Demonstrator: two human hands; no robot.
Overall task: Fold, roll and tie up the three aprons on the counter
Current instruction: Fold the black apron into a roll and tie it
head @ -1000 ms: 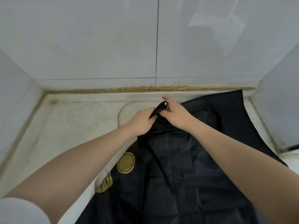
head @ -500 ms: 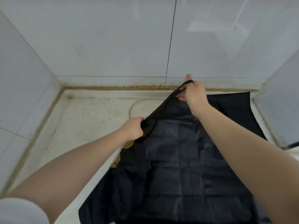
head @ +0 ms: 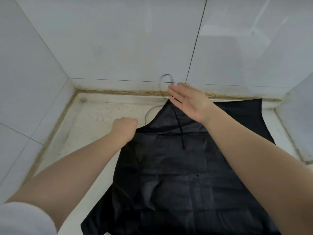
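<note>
Black creased apron [head: 177,175] lies flat on speckled white counter [head: 101,126].

— Where is room lying open for my hands?

— Bare counter [head: 94,126] is stretching to the left of the black apron [head: 177,175], and my left hand [head: 124,128] is hovering over it at the cloth's edge.

— And what is hemming me in?

— Tiled walls [head: 118,39] are closing the back and both sides. My right hand [head: 188,100] is reaching almost to the back wall, where a blurred strap loop [head: 165,82] is hanging in the air.
</note>
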